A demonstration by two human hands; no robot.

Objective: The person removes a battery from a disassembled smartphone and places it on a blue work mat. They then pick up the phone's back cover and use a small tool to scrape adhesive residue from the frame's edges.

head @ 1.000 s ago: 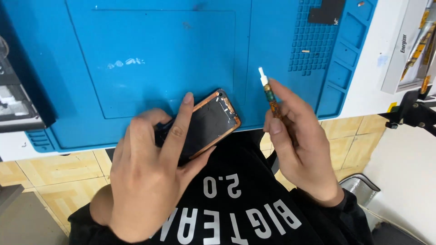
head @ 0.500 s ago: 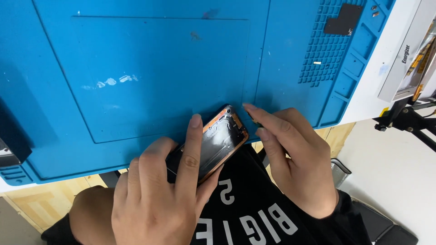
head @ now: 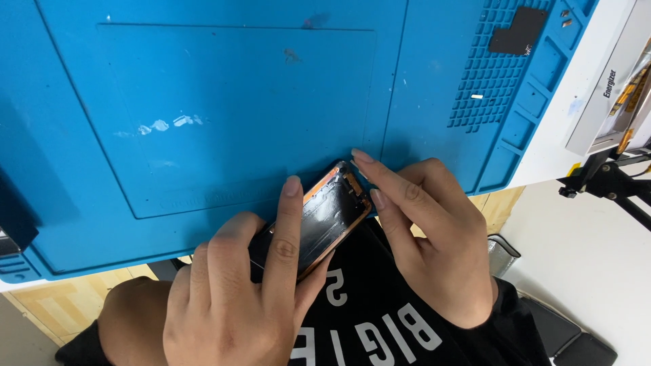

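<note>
The left hand is clamped around a small dark phone shell with a copper-orange metal frame, its index finger laid flat along the open face and the rest of the fingers wrapped under the lower end. The phone shell sits tilted at the near edge of the blue silicone work mat, upper corner over the mat, lower end out over the person's lap. The right hand is pinched on the upper right corner of the frame — whether anything thin is between its fingertips I cannot tell. To work this corner well, the grip of the left hand should be firm but not squeeze the thin frame out of shape, and the right fingertips should press only on the rim — not on the flat parts inside. A black flat piece lies well apart, in the mat's far right compartments, on the white desk.
</note>
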